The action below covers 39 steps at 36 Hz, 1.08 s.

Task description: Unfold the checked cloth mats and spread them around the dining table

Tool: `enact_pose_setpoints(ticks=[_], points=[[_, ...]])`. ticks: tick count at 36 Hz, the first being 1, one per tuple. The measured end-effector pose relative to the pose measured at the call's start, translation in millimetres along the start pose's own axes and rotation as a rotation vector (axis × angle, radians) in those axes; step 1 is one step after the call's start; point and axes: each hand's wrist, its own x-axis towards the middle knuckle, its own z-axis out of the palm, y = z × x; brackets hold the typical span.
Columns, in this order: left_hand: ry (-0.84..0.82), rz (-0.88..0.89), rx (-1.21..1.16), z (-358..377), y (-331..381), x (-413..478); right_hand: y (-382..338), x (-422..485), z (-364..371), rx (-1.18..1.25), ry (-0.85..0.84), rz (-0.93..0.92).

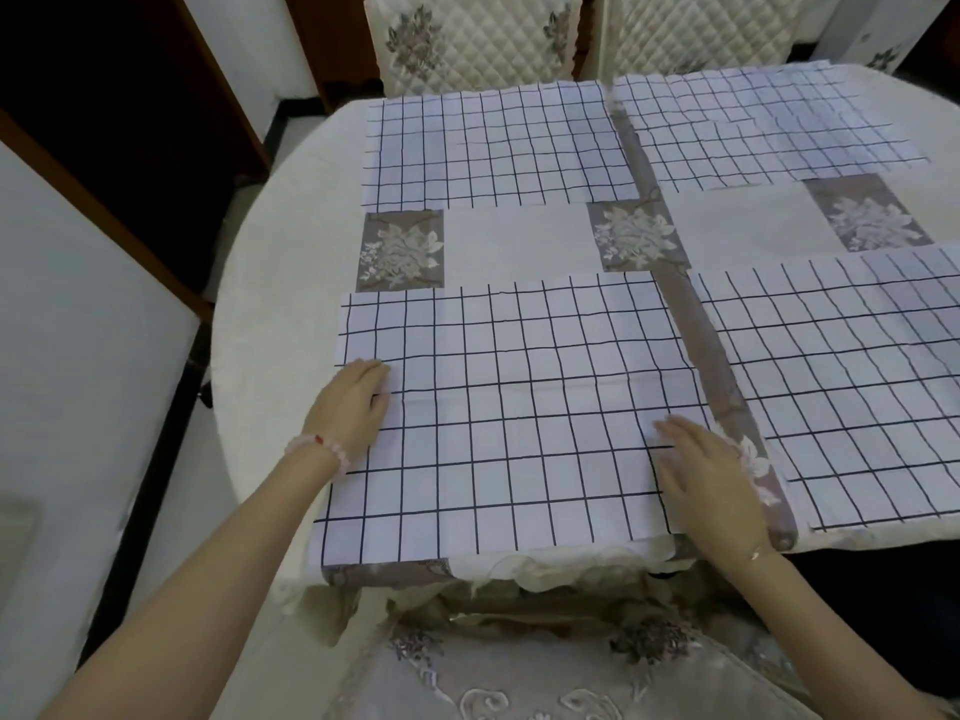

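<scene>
Several white cloth mats with a black check lie flat on the dining table. The near-left mat lies spread in front of me. My left hand rests flat on its left edge, fingers together. Palm down on that mat's right edge is my right hand. Neither hand grips anything. A second mat lies to the near right, a third at the far left and another at the far right.
The table carries a cream cloth with grey floral patches and a grey band down the middle. Quilted chair backs stand at the far side. A covered chair seat sits just below the near edge.
</scene>
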Motion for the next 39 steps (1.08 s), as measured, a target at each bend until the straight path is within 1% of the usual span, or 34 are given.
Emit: enact_pose_setpoints(ticks=[1,3,6,8,12,19,25,27,29,31,32,33,36,39], points=[[-0.029,0.044,0.008,1.3,4.1,2.6,0.0,-5.9,6.5,-0.011,-0.039,-0.043],[-0.104,0.056,0.031,5.3,8.3,6.9,2.9,-15.4,16.4,-0.043,-0.108,-0.088],[-0.25,-0.014,0.191,8.2,5.8,14.6,10.4,-22.4,19.8,-0.094,-0.159,-0.111],[-0.307,-0.062,0.227,5.9,5.0,18.7,12.9,-23.8,19.1,-0.1,-0.166,-0.109],[-0.35,-0.115,0.209,2.0,5.6,21.2,15.1,-30.8,20.4,-0.134,-0.195,-0.097],[-0.4,-0.121,0.258,-1.6,1.9,21.9,22.1,-43.6,17.9,-0.144,-0.247,-0.037],[-0.432,-0.122,0.294,-8.9,6.9,24.7,24.6,-43.2,18.4,-0.068,-0.283,-0.028],[-0.397,-0.119,0.257,-15.1,11.6,22.2,24.1,-40.8,16.0,-0.002,-0.294,-0.005],[-0.323,-0.117,0.18,-20.7,15.5,15.5,16.7,-37.3,8.7,0.175,-0.292,0.071],[-0.22,-0.133,0.059,-27.3,19.3,3.8,2.6,-33.9,-5.5,0.429,-0.24,0.216],[-0.173,-0.154,-0.006,-31.5,21.7,-4.2,-4.1,-32.0,-12.6,0.508,-0.212,0.297],[-0.133,-0.177,-0.062,-36.2,23.4,-13.6,-9.8,-29.3,-18.5,0.538,-0.174,0.341],[-0.032,-0.239,-0.199,-50.8,22.9,-43.0,-26.2,-16.4,-30.5,0.544,-0.097,0.314],[0.074,-0.322,-0.36,-68.0,20.5,-79.5,-56.8,-2.1,-37.3,0.633,-0.159,0.247]])
